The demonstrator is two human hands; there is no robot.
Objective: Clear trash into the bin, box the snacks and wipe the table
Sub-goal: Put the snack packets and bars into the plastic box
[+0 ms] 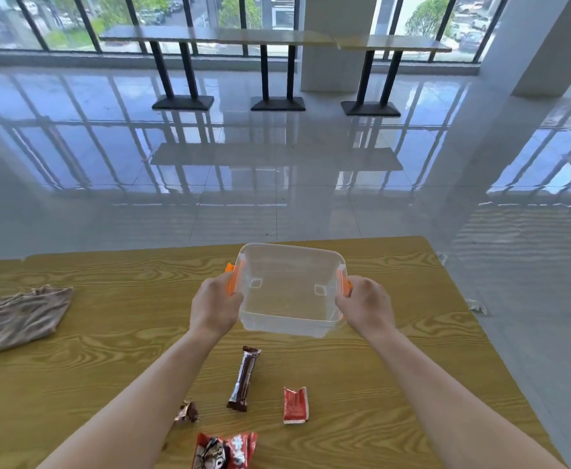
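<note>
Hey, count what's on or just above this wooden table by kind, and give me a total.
clear box: 1
cloth: 1
snack packs and wrappers: 4 (brown bar, red-and-white pack, crumpled brown wrapper, red pack at the near edge)
Total: 6

clear smooth plastic box [289, 292] with orange plastic clips; wood-grain table [108, 350]; soft cloth [20, 318]; glossy foil wrappers [245, 379]; mirror-glossy floor tiles [277, 170].
</note>
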